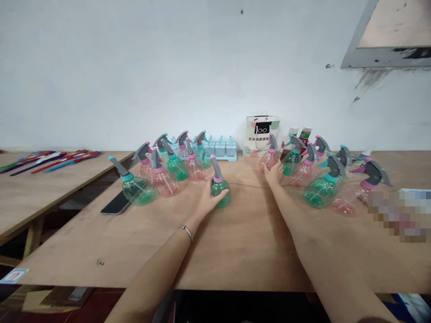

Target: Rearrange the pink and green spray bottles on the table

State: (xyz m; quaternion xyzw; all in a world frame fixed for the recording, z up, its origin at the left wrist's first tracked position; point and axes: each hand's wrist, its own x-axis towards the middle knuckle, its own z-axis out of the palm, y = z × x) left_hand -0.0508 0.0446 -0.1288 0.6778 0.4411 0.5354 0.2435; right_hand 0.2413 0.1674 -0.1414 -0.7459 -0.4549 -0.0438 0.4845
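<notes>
My left hand [211, 197] is wrapped around a green spray bottle [222, 193] with a pink collar and grey trigger head, upright near the middle of the table. Farther back and to the right, my right hand [273, 174] grips a pink spray bottle [268, 160] by its round body. Left of my left hand stand several more spray bottles, among them a pink one [164, 183] and a green one with a teal collar [139, 192]. On the right is another group, with a large green bottle [321, 190] and a pink bottle [346, 202] at its front.
A dark phone [116, 204] lies by the left bottles. Pale blue molds [220, 150], a paper bag [257, 146] and red-liquid bottles [305, 134] stand along the wall. Colored strips [54, 159] lie on the left table. The wooden table's [235, 260] front edge is near me.
</notes>
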